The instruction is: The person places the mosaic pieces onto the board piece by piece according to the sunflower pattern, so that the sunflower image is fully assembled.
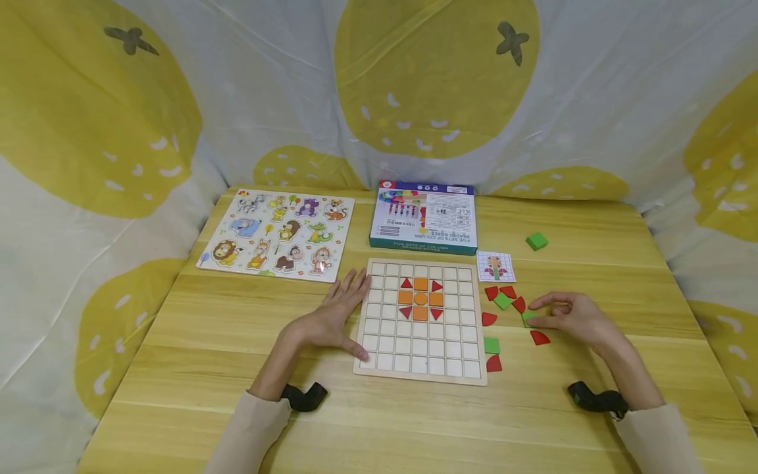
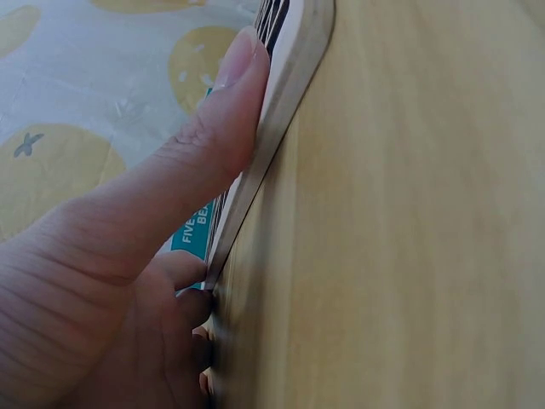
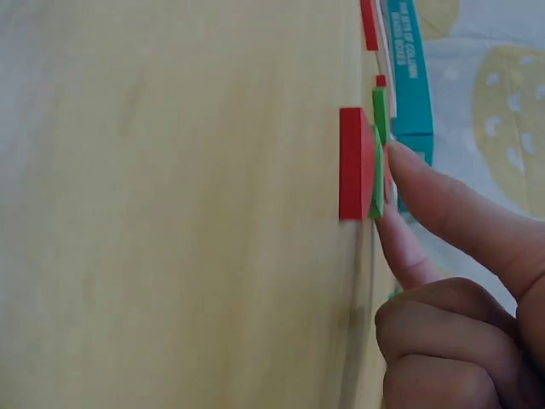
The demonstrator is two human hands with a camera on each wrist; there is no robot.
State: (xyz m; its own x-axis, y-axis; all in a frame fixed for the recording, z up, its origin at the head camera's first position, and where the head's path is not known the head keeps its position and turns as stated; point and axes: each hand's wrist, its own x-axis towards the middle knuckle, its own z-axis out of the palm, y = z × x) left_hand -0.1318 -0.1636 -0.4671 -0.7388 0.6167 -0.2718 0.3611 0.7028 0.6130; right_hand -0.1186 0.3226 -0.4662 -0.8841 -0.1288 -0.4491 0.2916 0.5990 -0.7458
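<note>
A wooden grid board (image 1: 379,343) lies in the middle of the table, with orange squares (image 1: 421,284), an orange circle (image 1: 420,299) and red triangles (image 1: 406,284) in its upper cells. My left hand (image 1: 331,319) rests at the board's left edge, fingers spread and thumb on the lower left corner. To the board's right, the thumb and index finger of my right hand (image 1: 571,317) pinch a green square tile (image 1: 527,320) at table level; its other fingers are curled. Close by lie red quarter-circle tiles (image 1: 540,338) and more green square tiles (image 1: 492,345).
A pattern card (image 1: 496,266) lies at the board's upper right. Behind the board is a flat box (image 1: 423,217), and an animal puzzle (image 1: 278,234) lies to the left. One green square (image 1: 537,241) sits apart at the back right. A patterned cloth (image 1: 438,72) hangs behind.
</note>
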